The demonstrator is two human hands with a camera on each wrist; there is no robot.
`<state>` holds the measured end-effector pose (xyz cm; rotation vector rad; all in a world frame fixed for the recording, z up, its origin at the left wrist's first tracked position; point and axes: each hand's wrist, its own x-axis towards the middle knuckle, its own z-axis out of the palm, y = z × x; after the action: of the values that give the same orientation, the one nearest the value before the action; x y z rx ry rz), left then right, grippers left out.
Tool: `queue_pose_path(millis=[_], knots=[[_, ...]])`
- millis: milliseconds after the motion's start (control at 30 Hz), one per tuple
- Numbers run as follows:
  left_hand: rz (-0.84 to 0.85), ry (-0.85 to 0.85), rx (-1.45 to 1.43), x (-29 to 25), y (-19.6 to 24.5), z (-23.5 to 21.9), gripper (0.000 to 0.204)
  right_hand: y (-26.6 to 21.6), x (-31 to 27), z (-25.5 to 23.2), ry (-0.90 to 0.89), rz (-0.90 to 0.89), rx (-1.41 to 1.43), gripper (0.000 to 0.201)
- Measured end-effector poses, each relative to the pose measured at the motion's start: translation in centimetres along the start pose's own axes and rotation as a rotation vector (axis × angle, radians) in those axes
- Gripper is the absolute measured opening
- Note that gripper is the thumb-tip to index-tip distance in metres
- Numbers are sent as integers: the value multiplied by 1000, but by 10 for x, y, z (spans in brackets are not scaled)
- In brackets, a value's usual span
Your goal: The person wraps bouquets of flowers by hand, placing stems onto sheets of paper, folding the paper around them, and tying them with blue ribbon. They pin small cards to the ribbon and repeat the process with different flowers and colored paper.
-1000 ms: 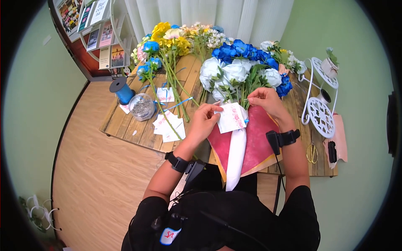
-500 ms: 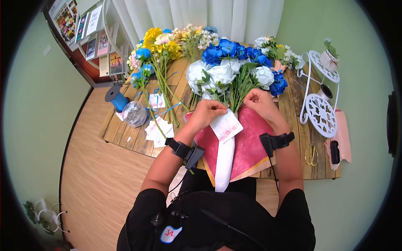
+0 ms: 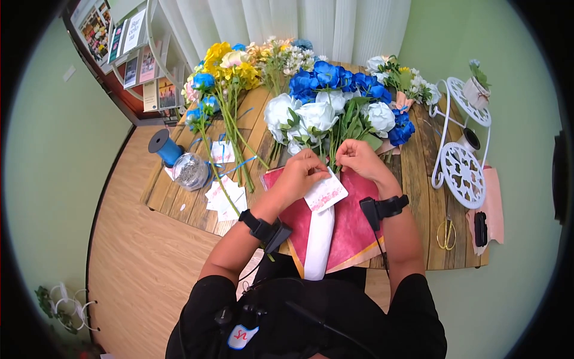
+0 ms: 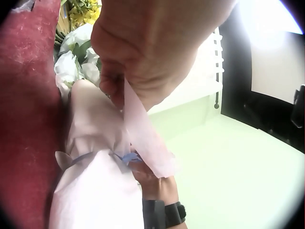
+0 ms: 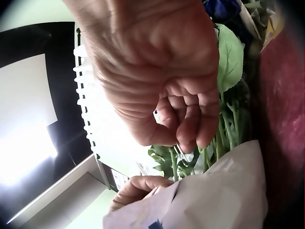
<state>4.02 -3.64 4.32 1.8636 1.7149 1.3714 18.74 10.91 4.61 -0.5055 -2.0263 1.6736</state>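
Observation:
My left hand pinches a white card with pink floral print by its upper left corner. The card hangs over the white-wrapped stems of a bouquet of white and blue flowers. In the left wrist view a blue ribbon ties the wrap. My right hand is just right of the card, thumb and fingertips together on a small silver wire pin, its exact type unclear. Green stems show behind those fingers. Red wrapping paper lies under the bouquet.
At left on the wooden table are a blue ribbon spool, a clear jar of small silver pieces and more cards. Yellow flowers lie behind. Gold scissors and a white stand are at right.
The left hand has tilted the card and moved it slightly down. My right hand, keeping the pin, has come in closer to the card. The head view has shifted a little.

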Motion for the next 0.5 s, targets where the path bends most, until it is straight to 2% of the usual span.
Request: queue_pose_path(millis=[33, 100, 267, 367, 433, 500], knots=[[66, 10, 25, -2, -1, 0, 15, -1, 0, 1, -34, 45, 8, 4], [95, -4, 9, -6, -2, 0, 17, -6, -2, 2, -63, 89, 20, 3], [110, -68, -17, -15, 4, -5, 23, -3, -2, 2, -121, 46, -68, 6], [153, -99, 79, -13, 13, -13, 29, 7, 2, 2, -107, 1, -113, 9], [394, -112, 340, -10, 21, -19, 42, 9, 3, 1, -99, 7, -99, 11], [400, -143, 412, -10, 26, -20, 47, 11, 4, 2, -91, 17, -84, 13]])
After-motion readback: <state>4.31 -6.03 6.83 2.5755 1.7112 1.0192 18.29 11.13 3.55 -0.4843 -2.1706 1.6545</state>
